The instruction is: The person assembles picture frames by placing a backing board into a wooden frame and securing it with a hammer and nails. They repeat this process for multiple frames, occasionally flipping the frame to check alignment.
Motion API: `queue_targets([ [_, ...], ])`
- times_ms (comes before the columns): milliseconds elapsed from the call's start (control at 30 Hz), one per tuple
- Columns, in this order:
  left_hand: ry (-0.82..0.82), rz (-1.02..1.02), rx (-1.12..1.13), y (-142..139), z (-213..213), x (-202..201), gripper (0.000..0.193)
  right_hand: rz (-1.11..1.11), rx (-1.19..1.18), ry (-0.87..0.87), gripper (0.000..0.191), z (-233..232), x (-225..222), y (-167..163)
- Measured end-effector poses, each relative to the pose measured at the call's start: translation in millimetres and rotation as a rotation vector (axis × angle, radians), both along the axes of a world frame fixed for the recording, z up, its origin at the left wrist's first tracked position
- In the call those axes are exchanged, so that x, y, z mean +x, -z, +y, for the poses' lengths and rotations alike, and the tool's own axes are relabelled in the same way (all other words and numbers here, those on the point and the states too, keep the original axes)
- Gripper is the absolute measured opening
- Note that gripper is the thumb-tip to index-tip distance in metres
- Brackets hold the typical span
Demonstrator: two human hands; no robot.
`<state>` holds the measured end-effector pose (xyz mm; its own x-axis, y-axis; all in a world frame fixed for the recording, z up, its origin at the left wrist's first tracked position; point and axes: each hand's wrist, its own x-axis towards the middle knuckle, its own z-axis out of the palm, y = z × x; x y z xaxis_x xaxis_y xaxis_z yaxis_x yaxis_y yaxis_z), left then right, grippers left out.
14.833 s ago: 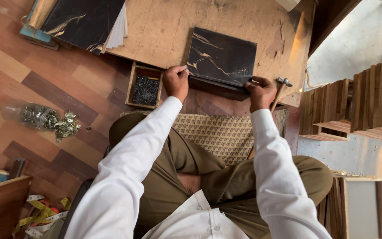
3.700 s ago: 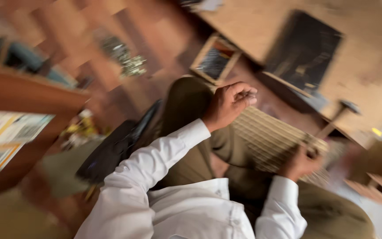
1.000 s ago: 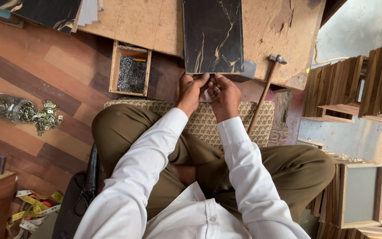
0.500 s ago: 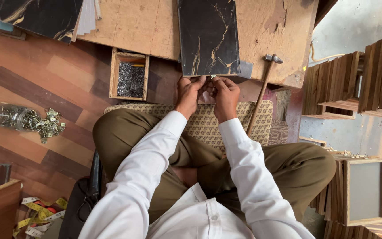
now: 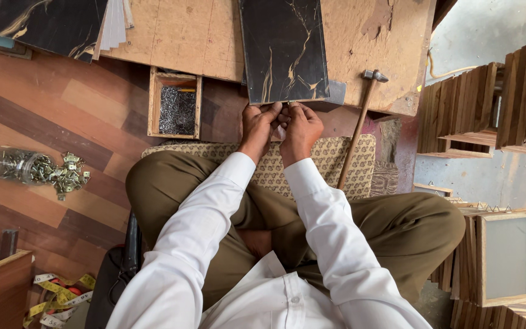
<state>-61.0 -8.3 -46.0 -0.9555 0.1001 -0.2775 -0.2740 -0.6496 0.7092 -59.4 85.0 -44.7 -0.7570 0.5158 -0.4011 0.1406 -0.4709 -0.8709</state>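
A black panel with gold marble veining (image 5: 284, 49) lies on a low wooden board (image 5: 196, 36) in front of me. My left hand (image 5: 258, 122) and my right hand (image 5: 300, 123) meet at the panel's near edge, fingertips pinched together on something too small to make out. Both wrists rest over a patterned cushion (image 5: 330, 161) laid across my lap. A hammer (image 5: 360, 125) leans beside my right hand, its head up on the board.
A small wooden box of dark nails (image 5: 176, 109) sits left of my hands. A tipped jar spills brass hangers (image 5: 50, 173) on the floor. More black panels (image 5: 50, 21) lie top left. Stacked wooden frames (image 5: 500, 103) stand at right; a yellow tape measure (image 5: 62, 292) lies bottom left.
Both hands stay together at the panel's near edge over the last second; only the view has shifted slightly. Earlier the right hand held the hammer, which now leans on the board.
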Motion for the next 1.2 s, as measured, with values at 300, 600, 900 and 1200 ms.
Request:
queue_targets([
  [300, -0.017, 0.001, -0.019, 1, 0, 1, 0.015, -0.046, 0.046, -0.036, 0.015, 0, 0, -12],
  [600, -0.036, 0.033, -0.004, -7, 1, 4, 0.015, -0.01, 0.122, -0.173, 0.018, 10, 8, -23],
  [900, -0.136, -0.169, -0.223, -17, -4, -19, 0.023, 0.029, 1.095, -0.112, 0.028, 79, 94, -39],
  [1200, -0.098, -0.245, -0.459, -30, -19, -7, 0.017, -0.18, 0.61, -0.22, 0.051, 109, 145, -34],
])
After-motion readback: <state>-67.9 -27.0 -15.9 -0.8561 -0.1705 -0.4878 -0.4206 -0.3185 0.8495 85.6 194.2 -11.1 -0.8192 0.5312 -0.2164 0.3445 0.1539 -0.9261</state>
